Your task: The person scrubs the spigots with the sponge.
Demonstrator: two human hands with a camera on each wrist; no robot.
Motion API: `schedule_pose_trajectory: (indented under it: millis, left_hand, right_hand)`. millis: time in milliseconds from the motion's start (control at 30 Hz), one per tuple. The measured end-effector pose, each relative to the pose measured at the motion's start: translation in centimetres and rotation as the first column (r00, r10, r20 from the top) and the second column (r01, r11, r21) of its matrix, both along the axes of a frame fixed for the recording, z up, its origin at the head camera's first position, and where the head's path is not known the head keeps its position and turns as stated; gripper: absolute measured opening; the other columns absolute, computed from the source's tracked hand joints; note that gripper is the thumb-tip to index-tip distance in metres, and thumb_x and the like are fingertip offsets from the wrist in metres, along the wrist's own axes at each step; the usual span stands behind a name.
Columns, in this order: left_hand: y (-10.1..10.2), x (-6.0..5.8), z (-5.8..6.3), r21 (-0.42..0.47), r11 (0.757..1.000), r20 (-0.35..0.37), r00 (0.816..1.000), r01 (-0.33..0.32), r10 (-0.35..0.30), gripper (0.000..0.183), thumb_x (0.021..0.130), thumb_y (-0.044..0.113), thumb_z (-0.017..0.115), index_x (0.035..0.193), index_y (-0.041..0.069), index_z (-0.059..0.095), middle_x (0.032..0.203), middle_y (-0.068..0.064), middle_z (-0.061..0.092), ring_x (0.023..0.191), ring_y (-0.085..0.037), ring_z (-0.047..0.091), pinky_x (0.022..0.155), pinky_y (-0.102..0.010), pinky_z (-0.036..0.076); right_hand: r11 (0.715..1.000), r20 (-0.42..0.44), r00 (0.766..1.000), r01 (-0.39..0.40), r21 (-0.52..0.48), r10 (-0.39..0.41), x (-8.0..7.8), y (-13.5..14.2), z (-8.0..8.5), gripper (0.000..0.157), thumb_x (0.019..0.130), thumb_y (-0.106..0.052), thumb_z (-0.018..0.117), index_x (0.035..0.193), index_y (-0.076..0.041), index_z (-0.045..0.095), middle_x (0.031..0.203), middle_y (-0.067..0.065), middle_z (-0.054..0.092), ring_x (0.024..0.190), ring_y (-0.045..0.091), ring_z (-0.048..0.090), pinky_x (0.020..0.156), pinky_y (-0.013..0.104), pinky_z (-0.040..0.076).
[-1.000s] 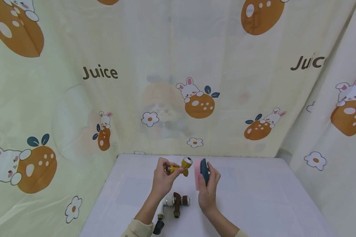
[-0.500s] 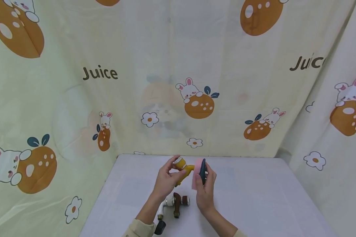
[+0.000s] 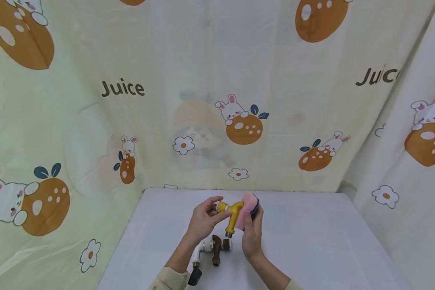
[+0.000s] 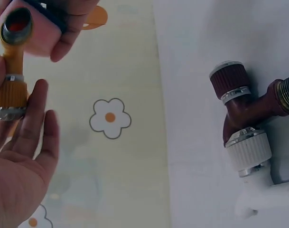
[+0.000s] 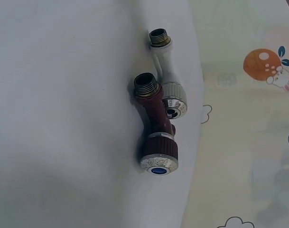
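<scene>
My left hand pinches a yellow tap by its ribbed knob end, and the spout points down toward the table. In my right hand is a pink sponge with a dark blue back, its pink face against the tap's far end in the head view. The left wrist view looks into the yellow tap's threaded opening, with the sponge close behind it. Both things are held above the table. Only a sliver of the right hand shows at the edge of the right wrist view.
A brown tap and a white tap lie side by side on the white table, below the hands. A black piece sits by the white tap's end. A printed curtain hangs behind the table.
The left hand has turned the yellow tap, so its knob now faces left and its spout points down. The right hand has brought the sponge against it and tilted its pink face into view.
</scene>
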State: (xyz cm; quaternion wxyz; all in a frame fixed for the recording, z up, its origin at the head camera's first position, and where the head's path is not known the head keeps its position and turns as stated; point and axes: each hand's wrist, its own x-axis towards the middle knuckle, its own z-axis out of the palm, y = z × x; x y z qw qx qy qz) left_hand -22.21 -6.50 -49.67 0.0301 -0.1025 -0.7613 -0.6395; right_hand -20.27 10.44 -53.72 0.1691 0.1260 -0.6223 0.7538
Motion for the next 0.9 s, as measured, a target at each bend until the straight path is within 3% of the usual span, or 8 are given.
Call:
schedule_pose_trajectory:
  millis: [167,333,567,667,767,833,900]
  left_hand:
    - [0.02,-0.08,0.22,-0.021,0.995,-0.112,0.989,-0.095,0.092,0.045,0.085,0.038,0.086,0.126,0.031,0.07,0.113,0.001,0.072,0.092,-0.018,0.071,0.07,-0.025,0.058]
    - [0.11,-0.08,0.29,-0.013,0.989,-0.187,0.972,-0.148,0.143,0.046,0.085,0.036,0.086,0.128,0.031,0.07,0.118,0.004,0.074,0.097,-0.018,0.073,0.071,-0.026,0.061]
    - [0.05,0.0,0.33,0.018,0.983,-0.186,0.966,-0.181,0.181,0.044,0.083,0.036,0.087,0.124,0.034,0.071,0.112,0.005,0.074,0.093,-0.018,0.072,0.056,-0.021,0.047]
    - [-0.01,0.03,0.53,0.017,0.985,-0.185,0.968,-0.17,0.17,0.042,0.084,0.033,0.087,0.123,0.035,0.071,0.108,0.005,0.073,0.09,-0.018,0.07,0.055,-0.021,0.044]
    - [0.02,0.04,0.56,0.023,0.985,-0.184,0.968,-0.168,0.17,0.042,0.085,0.033,0.087,0.124,0.034,0.071,0.106,0.005,0.074,0.089,-0.018,0.069,0.057,-0.021,0.048]
    - [0.03,0.01,0.48,0.017,0.985,-0.193,0.966,-0.17,0.17,0.044,0.085,0.035,0.086,0.126,0.034,0.07,0.107,0.005,0.074,0.09,-0.019,0.069,0.061,-0.021,0.053]
    - [0.06,-0.05,0.38,0.01,0.984,-0.208,0.962,-0.179,0.177,0.046,0.086,0.036,0.085,0.129,0.034,0.069,0.11,0.005,0.074,0.091,-0.019,0.068,0.063,-0.022,0.055]
  right_hand:
    - [0.999,0.12,0.993,-0.026,0.039,0.021,0.0,-0.12,-0.01,0.05,0.114,-0.03,0.039,0.159,-0.023,0.019,0.149,0.004,0.043,0.126,0.021,0.053,0.105,0.015,0.048]
    - [0.995,0.208,0.977,-0.068,0.071,0.052,-0.09,-0.07,-0.1,0.051,0.114,-0.041,0.034,0.159,-0.022,0.02,0.151,0.006,0.044,0.128,0.023,0.051,0.103,0.017,0.048]
    - [0.996,0.264,0.96,-0.076,-0.054,0.087,-0.79,0.65,-0.47,0.057,0.111,-0.059,0.025,0.152,-0.02,0.026,0.128,0.012,0.052,0.102,0.024,0.06,0.082,0.028,0.057]
    - [0.999,0.282,0.959,-0.039,0.005,0.036,-0.83,0.85,-0.49,0.053,0.111,-0.055,0.031,0.149,-0.017,0.035,0.124,0.01,0.054,0.102,0.022,0.057,0.081,0.026,0.054]
    - [0.996,0.248,0.969,-0.035,0.085,0.013,-0.56,0.74,-0.39,0.046,0.113,-0.044,0.037,0.147,-0.014,0.044,0.124,0.007,0.055,0.106,0.022,0.055,0.085,0.024,0.052]
    - [0.993,0.209,0.977,-0.056,0.104,0.033,-0.37,0.57,-0.26,0.041,0.113,-0.038,0.039,0.143,-0.011,0.048,0.122,0.008,0.056,0.104,0.021,0.057,0.085,0.024,0.053]
    - [0.991,0.2,0.977,-0.09,0.098,0.069,-0.3,0.4,-0.18,0.039,0.113,-0.037,0.039,0.138,-0.009,0.049,0.114,0.009,0.056,0.096,0.019,0.058,0.076,0.025,0.054]
